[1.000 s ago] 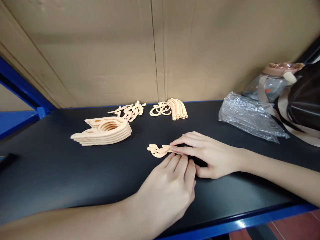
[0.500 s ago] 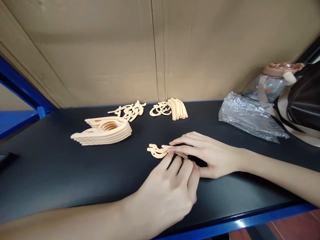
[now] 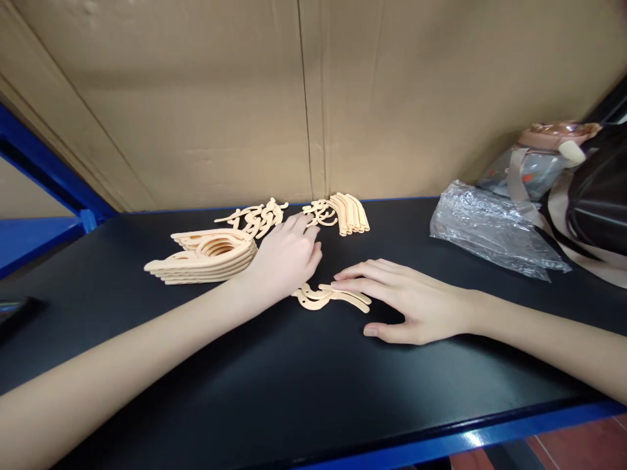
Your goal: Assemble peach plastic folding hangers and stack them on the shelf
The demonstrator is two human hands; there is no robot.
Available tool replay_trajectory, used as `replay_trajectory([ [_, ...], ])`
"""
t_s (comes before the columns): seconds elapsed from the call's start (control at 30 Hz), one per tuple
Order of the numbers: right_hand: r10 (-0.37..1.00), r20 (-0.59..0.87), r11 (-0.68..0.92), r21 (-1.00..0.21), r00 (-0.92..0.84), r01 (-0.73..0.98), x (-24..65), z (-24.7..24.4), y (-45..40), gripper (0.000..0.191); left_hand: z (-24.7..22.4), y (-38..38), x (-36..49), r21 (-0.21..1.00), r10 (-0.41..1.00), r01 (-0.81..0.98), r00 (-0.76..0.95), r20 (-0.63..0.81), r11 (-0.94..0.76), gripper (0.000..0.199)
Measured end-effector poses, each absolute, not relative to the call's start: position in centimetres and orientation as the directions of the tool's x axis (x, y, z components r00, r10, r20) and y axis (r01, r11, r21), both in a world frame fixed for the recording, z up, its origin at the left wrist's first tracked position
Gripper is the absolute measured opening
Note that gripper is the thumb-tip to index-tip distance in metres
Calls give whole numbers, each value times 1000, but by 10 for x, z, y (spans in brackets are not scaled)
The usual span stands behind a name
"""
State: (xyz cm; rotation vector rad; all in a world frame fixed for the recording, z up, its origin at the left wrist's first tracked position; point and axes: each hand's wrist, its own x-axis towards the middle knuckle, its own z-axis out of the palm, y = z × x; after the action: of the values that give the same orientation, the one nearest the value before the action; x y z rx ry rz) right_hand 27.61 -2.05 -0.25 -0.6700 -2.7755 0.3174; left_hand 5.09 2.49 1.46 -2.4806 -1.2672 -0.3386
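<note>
Flat cream plastic pieces (image 3: 316,300), some hook-shaped and some long and curved, lie together on the black tabletop. My right hand (image 3: 409,300) rests at their right end, fingers spread, with fingertips touching a curved piece. Farther back, my left hand (image 3: 289,251) reaches over the table, fingers extended and holding nothing visible. Its fingertips are beside a small pile of cream hooks (image 3: 326,213). A bundle of curved cream arms (image 3: 350,214) lies just right of the hooks. Left of my left hand is a stack of cream hanger-like parts (image 3: 206,264).
Another loose pile of cream pieces (image 3: 262,219) lies at the back left. Crumpled clear plastic bags (image 3: 490,228) are on the right, before a bottle (image 3: 539,160) with a strap and a dark bag (image 3: 600,196). Brown cardboard (image 3: 220,98) stands behind the black tabletop (image 3: 235,391).
My left hand has left the flat pieces near my right hand and moved back and left to the hook pile. My right hand has stayed nearly in place, its thumb now in view.
</note>
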Motion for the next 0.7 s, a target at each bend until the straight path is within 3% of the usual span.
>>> replay_trajectory([
  [0.2,478,195,865,-274,-857,420,276,-2,-21,60,-2,48,40,-175,748,800,599,285,-574,37],
  [0.7,475,192,868,-259,-859,423,277,-2,-21,57,-5,43,42,-267,729,797,604,323,-542,42],
])
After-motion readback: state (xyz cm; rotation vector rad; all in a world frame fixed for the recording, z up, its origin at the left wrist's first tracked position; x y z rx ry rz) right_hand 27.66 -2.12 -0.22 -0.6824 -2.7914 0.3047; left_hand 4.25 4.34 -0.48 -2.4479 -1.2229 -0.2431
